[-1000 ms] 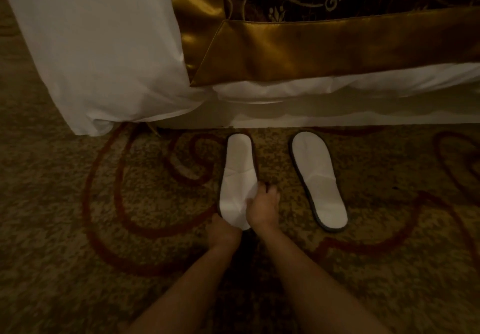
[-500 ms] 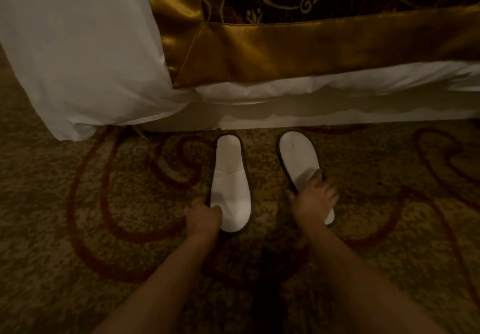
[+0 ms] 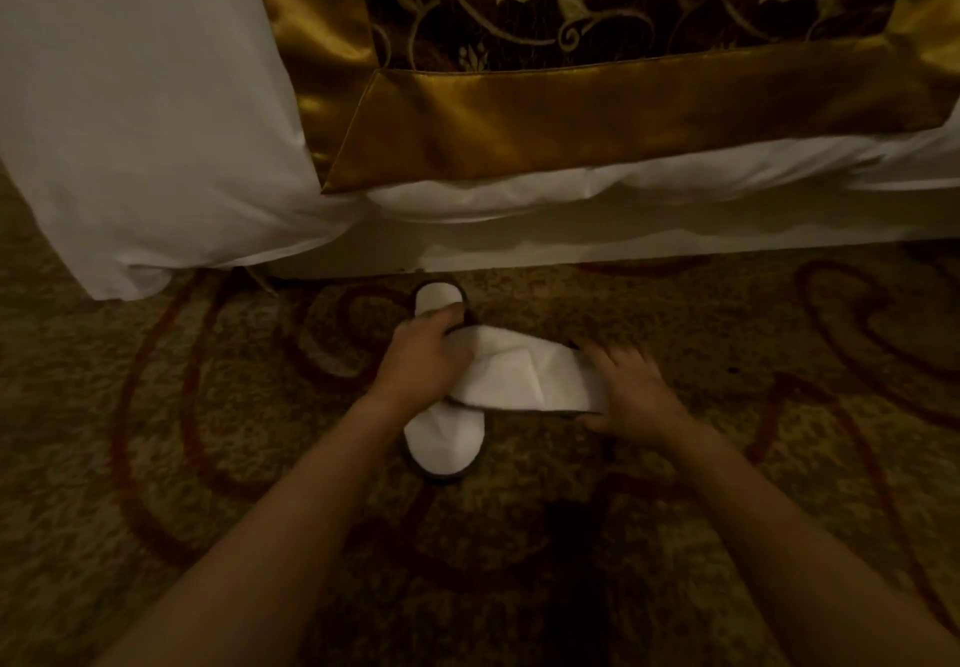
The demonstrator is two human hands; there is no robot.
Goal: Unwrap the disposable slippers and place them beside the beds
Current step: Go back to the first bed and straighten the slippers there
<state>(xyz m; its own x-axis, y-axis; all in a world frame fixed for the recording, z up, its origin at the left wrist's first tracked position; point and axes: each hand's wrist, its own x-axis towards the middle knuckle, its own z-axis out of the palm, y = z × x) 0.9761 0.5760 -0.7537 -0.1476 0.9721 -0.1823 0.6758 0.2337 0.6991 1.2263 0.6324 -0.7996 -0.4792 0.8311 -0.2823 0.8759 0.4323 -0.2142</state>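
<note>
Two white disposable slippers with dark soles are on the carpet in front of the bed. One slipper lies flat, pointing at the bed, its middle hidden. The other slipper is turned sideways and held across the first one. My left hand grips its left end and my right hand grips its right end.
The bed with white sheets runs across the top, draped with a gold and brown floral runner. A white duvet corner hangs down at the left. Patterned carpet with red swirls surrounds the slippers.
The right slipper has been lifted from the floor and turned sideways over the left slipper. My left hand has left the left slipper's heel and taken the lifted slipper's end.
</note>
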